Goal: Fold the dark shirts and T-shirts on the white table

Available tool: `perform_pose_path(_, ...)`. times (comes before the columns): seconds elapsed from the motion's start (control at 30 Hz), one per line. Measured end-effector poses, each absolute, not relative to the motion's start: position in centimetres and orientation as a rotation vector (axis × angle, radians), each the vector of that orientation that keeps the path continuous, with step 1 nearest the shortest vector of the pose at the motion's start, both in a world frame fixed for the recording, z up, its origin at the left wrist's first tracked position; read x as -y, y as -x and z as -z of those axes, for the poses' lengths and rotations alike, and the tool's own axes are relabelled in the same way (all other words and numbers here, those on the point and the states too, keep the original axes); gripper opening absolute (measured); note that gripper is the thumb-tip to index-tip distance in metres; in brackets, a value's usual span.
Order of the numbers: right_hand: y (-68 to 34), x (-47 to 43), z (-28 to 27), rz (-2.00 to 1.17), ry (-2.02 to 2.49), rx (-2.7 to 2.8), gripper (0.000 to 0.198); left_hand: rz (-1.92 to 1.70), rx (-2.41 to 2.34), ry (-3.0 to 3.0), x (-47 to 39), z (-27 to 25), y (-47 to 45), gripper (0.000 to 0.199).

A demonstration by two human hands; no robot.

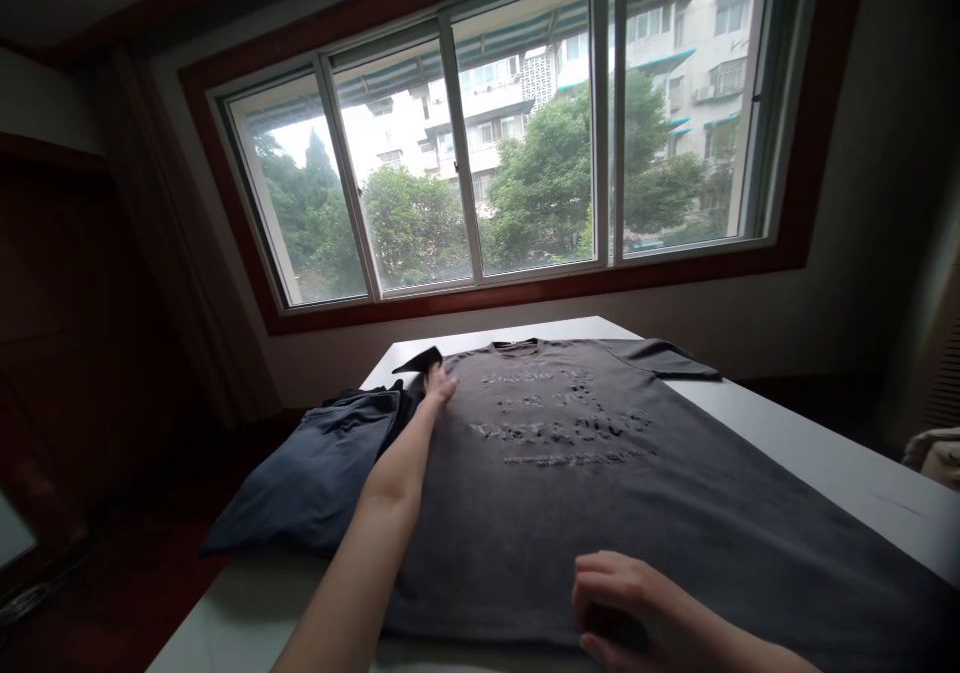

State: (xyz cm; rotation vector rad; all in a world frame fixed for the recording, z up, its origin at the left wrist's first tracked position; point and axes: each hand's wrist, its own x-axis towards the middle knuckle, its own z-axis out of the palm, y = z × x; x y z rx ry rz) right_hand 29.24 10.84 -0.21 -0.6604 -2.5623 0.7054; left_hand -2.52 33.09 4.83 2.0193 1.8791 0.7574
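A dark grey T-shirt lies spread out face up on a white table, its collar at the far end and raised lettering across the chest. My left hand reaches to the shirt's left shoulder side, its fingers closed on the sleeve, which is lifted and bent. Over the lower part of the shirt, close to the hem, is my right hand. Its fingers are loosely curled, the thumb stands apart from them, and no object shows between them. The other sleeve lies flat on the right.
Folded dark blue clothes are piled at the table's left edge, partly hanging over it. The white table shows along the right side. A wide window stands behind it, with a curtain on the left.
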Motion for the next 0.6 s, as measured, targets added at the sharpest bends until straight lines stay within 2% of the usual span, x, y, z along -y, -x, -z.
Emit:
perform_pose_path(0.13, -29.3, -10.7, -0.2, -0.717, 0.673, 2.565, 0.006, -0.531, -1.821, -2.123, -35.1, -1.6, 1.6, 0.057)
perform_pose_path(0.23, -29.3, -10.6, -0.5, -0.731, 0.675, 2.560, 0.005, -0.517, -1.782, -2.107, -35.1, -0.2, 1.9, 0.055)
perform_pose_path(0.5, -29.4, -11.0, 0.5, -0.707, 0.642, 2.538, 0.006, -0.514, -1.949, -1.904, -36.0, -1.3, -0.1, 0.051)
perform_pose_path(0.6, -29.5, -11.0, 0.3, -0.737, 0.658, 2.530, 0.006, -0.521, -1.946, -1.907, -36.8, -2.0, -1.2, 0.056)
